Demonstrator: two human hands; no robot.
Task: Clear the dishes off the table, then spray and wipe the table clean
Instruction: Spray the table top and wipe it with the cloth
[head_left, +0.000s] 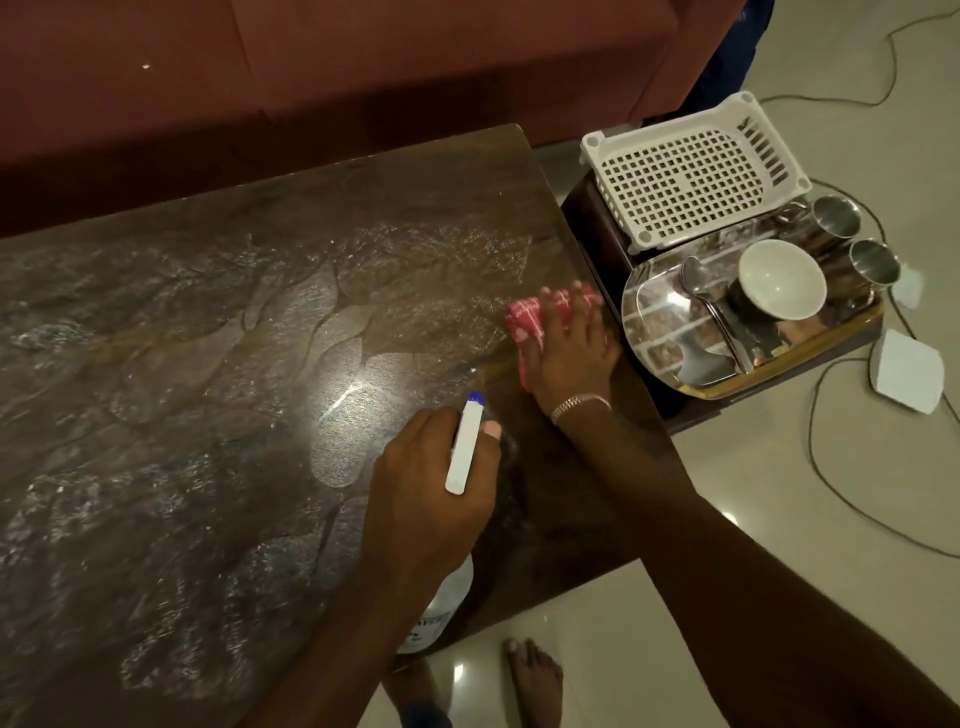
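Observation:
The dark wooden table (218, 374) is covered in wet spray streaks and droplets. My left hand (431, 483) grips a white spray bottle (464, 449) with a blue nozzle tip, held above the table's right part, its clear body showing below my wrist. My right hand (569, 353) presses a red and white checked cloth (530, 317) flat on the table near its right edge, fingers spread over it. A steel plate (670, 322) with a spoon (701, 291), a white bowl (782, 278) and two steel cups (836, 215) sits on a side stool to the right.
A white perforated basket (691, 171) stands on the stool behind the plate. A dark red sofa (363, 57) runs along the table's far side. Cables (831, 467) and white adapters (906, 371) lie on the tiled floor at right. My bare foot (535, 680) is near the table's front corner.

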